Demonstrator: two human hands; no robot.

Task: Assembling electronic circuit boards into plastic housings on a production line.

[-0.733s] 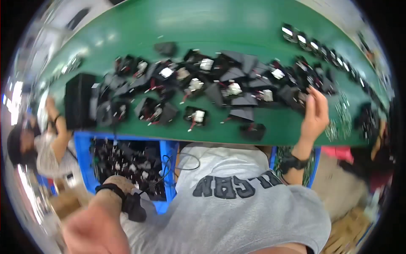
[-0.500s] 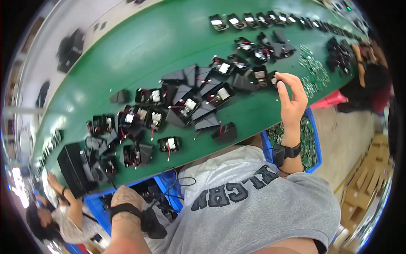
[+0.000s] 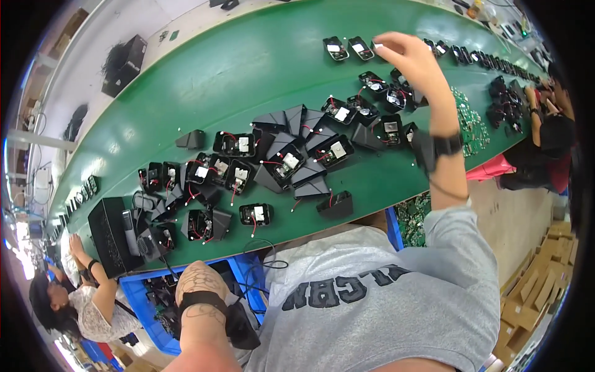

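My right hand [image 3: 409,59] reaches over the far row of small black plastic housings. Its thumb and fingers are drawn together at a whitish spot; what they hold is mostly hidden. Just left of the fingertips stand two open housings [image 3: 360,48] with white parts inside. My left hand [image 3: 201,278], its back toward me, hangs low over a blue bin [image 3: 139,304]; its fingers are hidden. Between my hands, many open black housings [image 3: 288,162] with red wires and white connectors lie clustered among dark wedge-shaped covers [image 3: 310,187].
Loose green circuit boards [image 3: 471,124] lie on the green table [image 3: 186,80] at right; more fill a bin [image 3: 412,217] below. A black box [image 3: 108,235] stands at the left end. One co-worker [image 3: 102,304] sits left, others [image 3: 555,133] far right. A black cable [image 3: 273,263] loops near my body.
My right hand has moved away from me and slightly left, from the near circuit boards to the far row of housings. The left hand stays low by the bin. The view has shifted slightly.
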